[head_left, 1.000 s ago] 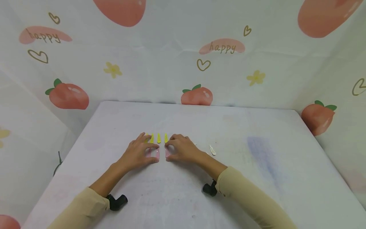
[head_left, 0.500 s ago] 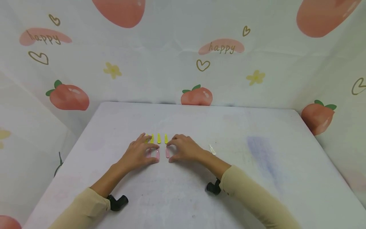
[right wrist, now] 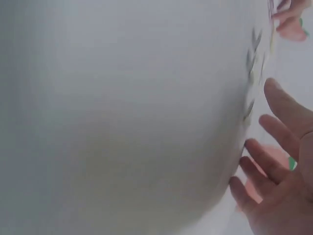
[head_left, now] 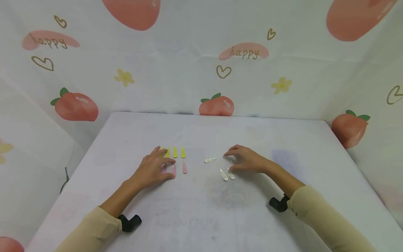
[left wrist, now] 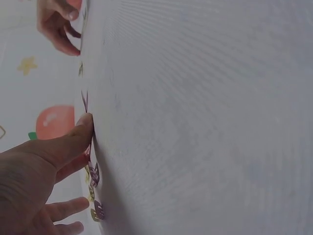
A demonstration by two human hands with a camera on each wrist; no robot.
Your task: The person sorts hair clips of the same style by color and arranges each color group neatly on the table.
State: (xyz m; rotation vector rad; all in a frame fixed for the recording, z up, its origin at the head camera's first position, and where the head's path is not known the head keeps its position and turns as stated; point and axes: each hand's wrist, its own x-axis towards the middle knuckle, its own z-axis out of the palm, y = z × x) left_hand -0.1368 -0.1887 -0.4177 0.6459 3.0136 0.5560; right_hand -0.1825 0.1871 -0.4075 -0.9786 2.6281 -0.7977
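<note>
My left hand [head_left: 154, 166] pinches a pink snap hair clip [head_left: 174, 170] lengthwise between thumb and index finger, flat on the white table. Under its fingers another pink clip partly shows. One more pink clip [head_left: 184, 167] lies just to the right, untouched. Above them stands a row of yellow hair clips [head_left: 175, 152], its left end partly hidden by the left hand. My right hand [head_left: 249, 160] hovers with spread fingers over the white hair clips [head_left: 223, 174], holding nothing in the right wrist view. One white clip lies partly beneath its fingers; another [head_left: 210, 160] lies apart, turned sideways.
The table [head_left: 201, 217] meets a printed cloth backdrop [head_left: 176, 63] at its far edge. Black wrist-camera mounts [head_left: 129, 223] stick out below both sleeves. A bluish stain [head_left: 286, 161] marks the tabletop at right.
My right hand has let go of the right-hand pink clip and moved right to the white clips, uncovering several of them. The left hand has stayed in place.
</note>
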